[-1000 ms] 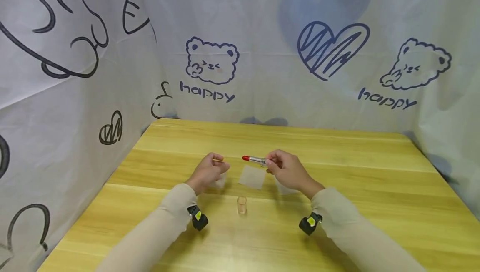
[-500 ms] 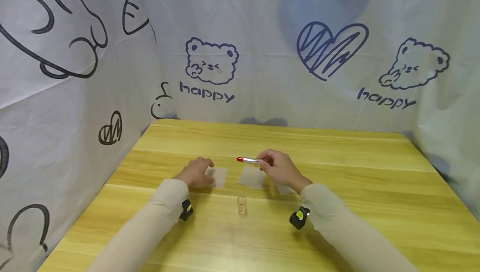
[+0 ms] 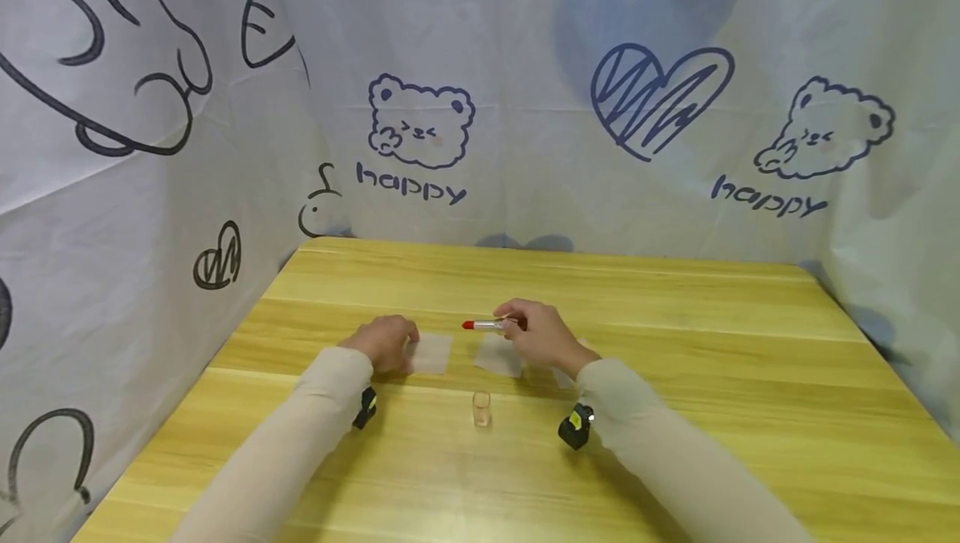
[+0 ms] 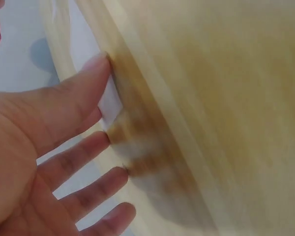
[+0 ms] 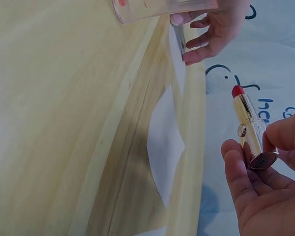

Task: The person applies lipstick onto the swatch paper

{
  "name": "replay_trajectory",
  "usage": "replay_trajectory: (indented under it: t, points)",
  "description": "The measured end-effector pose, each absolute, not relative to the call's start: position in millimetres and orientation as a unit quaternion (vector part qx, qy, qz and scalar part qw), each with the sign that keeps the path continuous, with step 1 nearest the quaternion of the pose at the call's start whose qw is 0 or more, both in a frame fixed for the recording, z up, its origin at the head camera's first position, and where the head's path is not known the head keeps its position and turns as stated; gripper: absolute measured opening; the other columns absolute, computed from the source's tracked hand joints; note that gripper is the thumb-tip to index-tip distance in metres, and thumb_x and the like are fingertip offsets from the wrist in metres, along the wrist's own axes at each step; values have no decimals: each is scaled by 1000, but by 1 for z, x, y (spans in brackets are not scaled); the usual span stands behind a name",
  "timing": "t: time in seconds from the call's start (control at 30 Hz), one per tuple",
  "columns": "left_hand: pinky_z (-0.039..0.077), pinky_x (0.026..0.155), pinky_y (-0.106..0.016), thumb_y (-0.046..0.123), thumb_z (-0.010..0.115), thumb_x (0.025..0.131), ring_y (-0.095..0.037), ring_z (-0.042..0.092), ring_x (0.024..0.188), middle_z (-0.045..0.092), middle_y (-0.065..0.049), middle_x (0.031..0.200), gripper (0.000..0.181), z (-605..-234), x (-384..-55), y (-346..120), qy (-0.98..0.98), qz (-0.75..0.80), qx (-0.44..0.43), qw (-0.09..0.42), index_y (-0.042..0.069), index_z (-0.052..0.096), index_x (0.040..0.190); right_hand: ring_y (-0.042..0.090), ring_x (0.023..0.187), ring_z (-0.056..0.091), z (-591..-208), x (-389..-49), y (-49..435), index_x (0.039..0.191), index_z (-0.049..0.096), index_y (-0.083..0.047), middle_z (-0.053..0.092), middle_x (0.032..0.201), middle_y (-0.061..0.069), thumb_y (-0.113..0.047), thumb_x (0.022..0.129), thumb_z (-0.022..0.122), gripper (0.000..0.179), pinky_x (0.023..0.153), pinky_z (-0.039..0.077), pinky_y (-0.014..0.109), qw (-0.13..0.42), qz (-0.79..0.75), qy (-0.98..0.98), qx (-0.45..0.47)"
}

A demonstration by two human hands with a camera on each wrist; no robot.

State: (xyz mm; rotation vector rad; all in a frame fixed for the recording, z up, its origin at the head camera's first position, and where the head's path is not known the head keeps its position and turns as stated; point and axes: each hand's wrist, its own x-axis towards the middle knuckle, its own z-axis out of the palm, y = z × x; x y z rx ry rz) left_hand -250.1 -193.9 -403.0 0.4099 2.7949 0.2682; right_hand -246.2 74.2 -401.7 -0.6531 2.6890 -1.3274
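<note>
My right hand (image 3: 542, 333) pinches an uncapped lipstick (image 3: 482, 325) by its base, above the middle white paper square (image 3: 495, 356). In the right wrist view its red bullet (image 5: 237, 91) points away from the fingers, over a gold-and-silver tube (image 5: 249, 129). My left hand (image 3: 386, 343) rests at the left edge of another paper square (image 3: 431, 353). In the left wrist view, the thumb (image 4: 88, 81) touches that paper and the other fingers are spread, fairly straight, their tips at the table. A clear peach lipstick cap (image 3: 482, 408) stands nearer me.
A third paper square (image 3: 562, 378) lies partly hidden beneath my right forearm. Everything is on a yellow wood-grain table (image 3: 637, 476). White curtains (image 3: 525, 151) with drawn bears and hearts hang behind it and along the left and right sides.
My left hand has moved left and down from above the left paper to its edge. My right hand has carried the lipstick leftwards and slightly lower.
</note>
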Motion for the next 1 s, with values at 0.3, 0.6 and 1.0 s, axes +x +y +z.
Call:
replay_trajectory:
  t: [0.3,0.6,1.0]
  points:
    - [44,97,-44,16,80,82,-32,56,111,63,-13,115,37,-403,-255,-197,975,91,147,142,7,64,113,14,67,52,-411,-256,59,111,69,-5,67,85,7,-7,96,55,20,59,41,27,31,-423,878,-224]
    - [45,95,-44,18,84,77,-30,57,106,63,-13,112,39,-406,-252,-196,979,95,141,113,6,65,110,14,77,56,-418,-260,45,109,70,-7,67,89,1,-10,96,57,19,70,48,31,24,-386,891,-237]
    - [42,100,-45,19,84,77,-33,54,114,61,-15,120,45,-404,-250,-195,980,107,118,117,5,64,116,17,88,60,-421,-268,29,116,67,-3,67,101,5,-13,99,56,23,78,51,35,39,-376,891,-252]
